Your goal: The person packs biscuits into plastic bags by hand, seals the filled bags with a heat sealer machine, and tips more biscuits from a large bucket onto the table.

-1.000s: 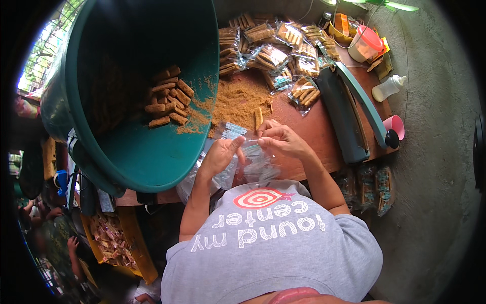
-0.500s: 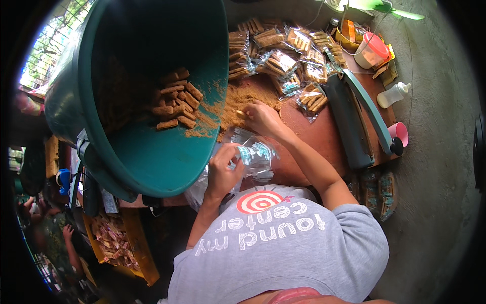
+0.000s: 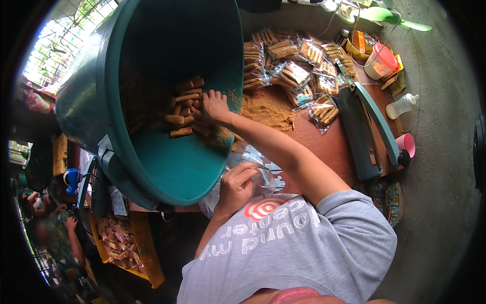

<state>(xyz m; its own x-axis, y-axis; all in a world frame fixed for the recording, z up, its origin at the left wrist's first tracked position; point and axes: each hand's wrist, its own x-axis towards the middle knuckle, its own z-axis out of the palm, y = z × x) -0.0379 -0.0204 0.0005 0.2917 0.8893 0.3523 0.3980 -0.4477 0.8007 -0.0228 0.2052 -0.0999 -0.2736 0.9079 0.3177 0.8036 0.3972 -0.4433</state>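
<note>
Basin [image 3: 202, 188], big and green, tipped toward the table at upper left; top cut off by the frame edge, interior dark, so the biscuit sticks at its back hard to make out. Nearer biscuit sticks [image 3: 174, 119] sit in a loose brown pile on the basin's inner wall, left of frame centre. Right hand [image 3: 215, 105] reaches over the rim, on the pile's right edge; fingers partly bent and slightly apart, touching sticks, but thumb and underside hidden: cannot tell whether one is gripped. Left hand [image 3: 237, 187], just below centre, curled with fingers folded in, against clear plastic bags [image 3: 264, 178]; palm side not visible, so cannot tell whether a bag is pinched. Bags partly covered by that hand and the right forearm. Crumbs [image 3: 268, 111] spread on the reddish table [image 3: 324, 159], right of the rim. Filled packets [image 3: 296, 73] heaped at upper centre, lower ones buried; impulse sealer [image 3: 357, 134] to their lower right. Compared with half a second ago: right hand has moved from over the crumbs into the basin; left hand remains at the bags, though the printed bag it then held up is now lower and less readable in outline.
</note>
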